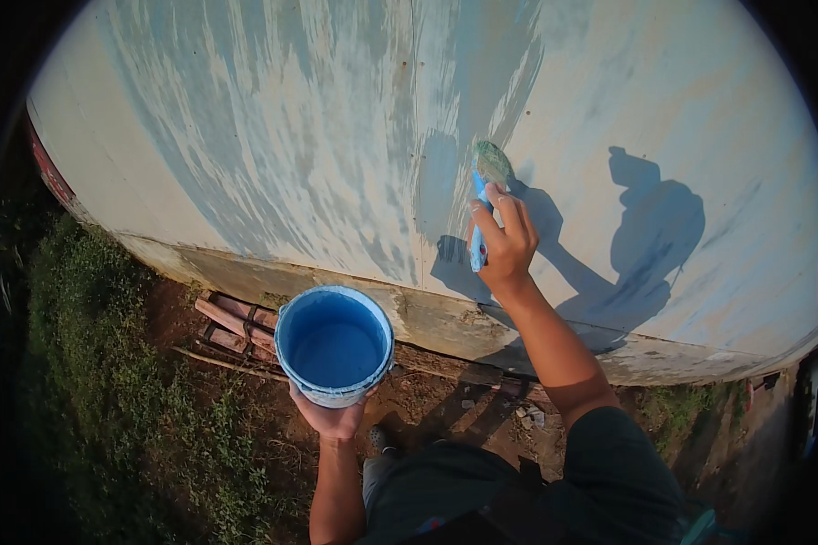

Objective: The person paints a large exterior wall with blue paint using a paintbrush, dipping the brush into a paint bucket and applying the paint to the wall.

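Observation:
My right hand [506, 227] grips the blue handle of a paintbrush [493, 163]. Its bristles point up and lie against, or very close to, the wall [336, 136]. Streaks of grey-blue paint cover parts of that pale wall, thickest around the middle and upper left. My left hand [332, 420] supports a paint bucket [334, 397] from below, the fingers curled round its base. Blue paint coats the bucket's inside and rim, and its outer side is white with smears. The bucket is upright, in front of the wall's lower edge.
A bare, stained concrete strip [309, 275] runs along the wall's foot. Reddish bricks or blocks [236, 320] and a thin stick [227, 365] lie on the dirt behind the bucket. Green weeds [91, 363] grow at the left. My shadow [654, 227] falls on the wall at the right.

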Tool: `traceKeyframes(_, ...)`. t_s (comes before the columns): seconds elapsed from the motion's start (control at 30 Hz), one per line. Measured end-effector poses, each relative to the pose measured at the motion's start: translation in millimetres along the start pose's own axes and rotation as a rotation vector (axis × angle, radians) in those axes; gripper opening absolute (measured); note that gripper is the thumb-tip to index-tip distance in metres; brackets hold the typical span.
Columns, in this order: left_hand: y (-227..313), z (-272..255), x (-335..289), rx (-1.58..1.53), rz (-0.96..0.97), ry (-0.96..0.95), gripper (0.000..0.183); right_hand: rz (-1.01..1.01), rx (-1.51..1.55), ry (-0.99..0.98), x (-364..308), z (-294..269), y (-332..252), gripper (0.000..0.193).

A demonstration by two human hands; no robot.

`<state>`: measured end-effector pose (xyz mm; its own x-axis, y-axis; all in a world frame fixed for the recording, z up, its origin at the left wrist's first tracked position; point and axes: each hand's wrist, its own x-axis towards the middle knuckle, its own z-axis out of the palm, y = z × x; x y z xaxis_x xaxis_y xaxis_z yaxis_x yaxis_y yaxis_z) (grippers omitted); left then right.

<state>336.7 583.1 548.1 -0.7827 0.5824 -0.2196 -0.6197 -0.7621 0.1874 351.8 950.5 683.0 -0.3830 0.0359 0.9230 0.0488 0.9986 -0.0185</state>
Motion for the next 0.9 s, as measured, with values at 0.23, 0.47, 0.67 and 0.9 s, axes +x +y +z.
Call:
traceKeyframes(0.23,-3,-1,-1,0.000,-0.024,-0.089,0.099,-0.174,-0.016,-0.446,-181,74,6,0.017)
traceKeyframes(0.47,3,-9,1,0.089,0.005,-0.082,0.095,0.147,0.168,-0.446,-41,30,-8,0.022)
traceKeyframes(0.67,-10,-6,5,-0.011,0.000,-0.114,0.093,-0.084,-0.026,0.102,33,-1,-1,0.020)
traceKeyframes(0.9,-17,-3,-10,-0.070,0.030,-0.032,0.084,-0.208,-0.061,-0.389,-182,67,-1,0.014)
